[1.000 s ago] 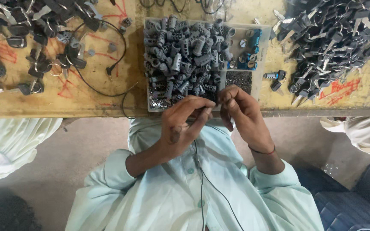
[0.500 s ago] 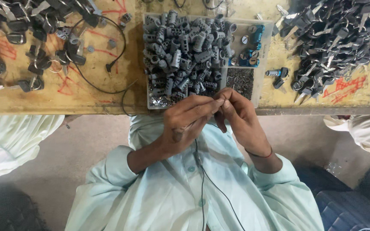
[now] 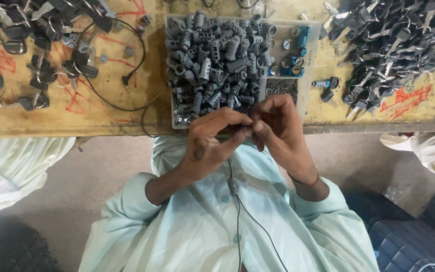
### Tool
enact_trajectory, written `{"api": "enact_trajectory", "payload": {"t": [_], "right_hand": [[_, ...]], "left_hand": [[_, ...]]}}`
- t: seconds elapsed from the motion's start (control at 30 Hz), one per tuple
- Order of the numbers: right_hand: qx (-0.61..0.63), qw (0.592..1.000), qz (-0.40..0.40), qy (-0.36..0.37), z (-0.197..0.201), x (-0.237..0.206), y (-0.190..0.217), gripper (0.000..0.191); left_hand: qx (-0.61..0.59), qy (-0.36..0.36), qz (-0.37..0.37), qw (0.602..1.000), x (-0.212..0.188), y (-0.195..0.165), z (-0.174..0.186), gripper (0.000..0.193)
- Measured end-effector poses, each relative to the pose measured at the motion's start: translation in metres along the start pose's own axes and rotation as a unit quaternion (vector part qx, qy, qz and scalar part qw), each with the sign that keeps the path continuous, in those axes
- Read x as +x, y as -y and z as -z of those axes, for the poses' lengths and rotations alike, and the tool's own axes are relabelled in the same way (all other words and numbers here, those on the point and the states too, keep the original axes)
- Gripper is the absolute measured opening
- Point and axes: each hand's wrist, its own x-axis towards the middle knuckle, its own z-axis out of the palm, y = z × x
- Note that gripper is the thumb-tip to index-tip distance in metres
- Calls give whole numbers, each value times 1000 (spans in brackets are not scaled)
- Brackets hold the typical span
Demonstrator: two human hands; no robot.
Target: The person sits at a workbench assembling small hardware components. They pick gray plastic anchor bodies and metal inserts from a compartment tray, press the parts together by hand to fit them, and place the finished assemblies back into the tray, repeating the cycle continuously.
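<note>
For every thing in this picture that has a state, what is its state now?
Left hand: fingers pinched on a small part, hidden.
Right hand: fingers meeting the left ones.
Clear tray: heaped with grey cylinders.
Black cable: unplugged, loose on the bench.

Seen from above, a left hand [image 3: 210, 143] and right hand [image 3: 280, 133] meet fingertip to fingertip, pinching a small part too tiny to identify, just below a clear tray [image 3: 308, 75] of grey metal cylinders [image 3: 215, 60] on a yellow desk [image 3: 106, 111].
</note>
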Motion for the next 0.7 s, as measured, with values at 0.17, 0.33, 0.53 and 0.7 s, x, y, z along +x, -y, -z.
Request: {"api": "enact_trajectory", "payload": {"t": [0.17, 0.33, 0.53, 0.7], "right_hand": [[33, 996, -69, 39, -7, 5, 22, 27], [-671, 729, 136, -1, 21, 15, 53, 15], [-735, 670, 96, 35, 44, 19, 46, 15], [-651, 745, 136, -48, 40, 14, 44, 10]], "left_hand": [[-73, -1, 50, 996, 1, 2, 2, 13], [-75, 37, 72, 994, -1, 1, 5, 10], [-42, 60, 45, 996, 3, -1, 2, 9], [-77, 75, 104, 989, 2, -2, 4, 10]]}}
